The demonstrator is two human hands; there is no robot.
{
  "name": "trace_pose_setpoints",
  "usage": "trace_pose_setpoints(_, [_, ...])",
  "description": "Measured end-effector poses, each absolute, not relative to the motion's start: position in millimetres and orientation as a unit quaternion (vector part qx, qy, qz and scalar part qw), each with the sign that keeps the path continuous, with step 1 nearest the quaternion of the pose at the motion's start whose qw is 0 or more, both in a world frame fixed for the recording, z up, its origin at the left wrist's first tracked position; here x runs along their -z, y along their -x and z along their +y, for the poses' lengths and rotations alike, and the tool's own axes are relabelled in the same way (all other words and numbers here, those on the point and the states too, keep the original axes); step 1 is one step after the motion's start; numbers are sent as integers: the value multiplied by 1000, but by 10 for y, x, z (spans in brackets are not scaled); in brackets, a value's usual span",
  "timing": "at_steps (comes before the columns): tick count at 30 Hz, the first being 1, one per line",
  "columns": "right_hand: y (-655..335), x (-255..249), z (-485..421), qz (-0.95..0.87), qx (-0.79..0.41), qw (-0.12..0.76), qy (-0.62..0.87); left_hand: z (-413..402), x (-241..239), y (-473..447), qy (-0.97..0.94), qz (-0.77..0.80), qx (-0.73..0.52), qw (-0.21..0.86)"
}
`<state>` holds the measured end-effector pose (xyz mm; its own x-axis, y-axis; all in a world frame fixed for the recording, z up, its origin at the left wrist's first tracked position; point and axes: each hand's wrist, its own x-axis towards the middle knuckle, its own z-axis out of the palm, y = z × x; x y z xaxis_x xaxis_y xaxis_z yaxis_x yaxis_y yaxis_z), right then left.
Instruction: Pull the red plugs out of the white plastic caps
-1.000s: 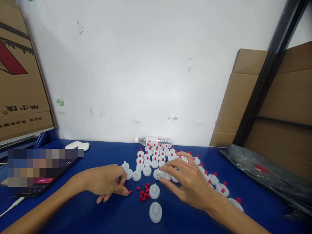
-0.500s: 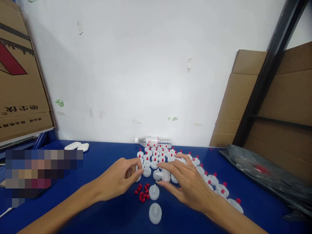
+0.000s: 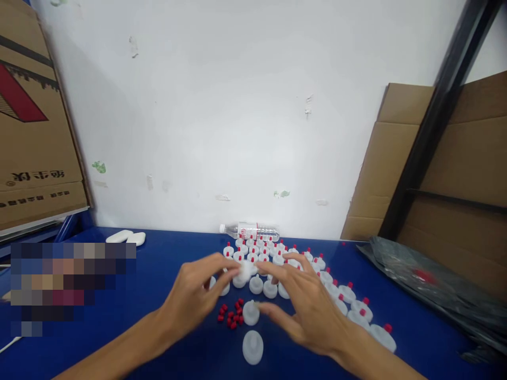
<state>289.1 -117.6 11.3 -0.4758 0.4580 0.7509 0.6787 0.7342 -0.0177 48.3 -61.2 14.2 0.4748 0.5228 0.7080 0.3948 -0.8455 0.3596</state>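
Lid [image 3: 247, 271] pinched by the left hand [image 3: 197, 286] could drop and topple other lids [image 3: 270, 289] if that fingertip hold slips; the right hand [image 3: 307, 295] is spread, apparently gripping nothing.

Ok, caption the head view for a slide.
Left hand and right hand at a blurred white lid, near loose red caps and red-tipped lids.

This is looking like a small workshop or assembly stn, b/c many white plastic pcs [image 3: 382, 338] w/ red tips [image 3: 387, 328] are standing grouped on a blue surface [image 3: 158, 269]. A printed cardboard box [image 3: 35, 137] is sitting at L; plain cardboard [image 3: 390, 163] is standing by the scuffed white wall [image 3: 237, 105] at R, nr a dark metal post [image 3: 429, 137].
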Motion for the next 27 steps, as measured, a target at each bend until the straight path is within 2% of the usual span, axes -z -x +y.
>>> trace_pose_setpoints(3, [-2977, -121, -1110, -830, 159, 390, 366, -376, -207, -329, -853, 366, -372, 2])
trace_pose_setpoints(7, [-3035, -110, -1033, -823, 160, 389, 382, -155, -210, -172, -856, 434, -281, -27])
trace_pose_setpoints(17, [-3018, -118, -1058, -834, 141, 381, 373, -66, -48, -126, -900, 379, -215, 5])
trace_pose_setpoints(27, [-3027, -107, -1054, -841, 127, 362, 382, -189, -92, -221, -901, 366, -233, 3])
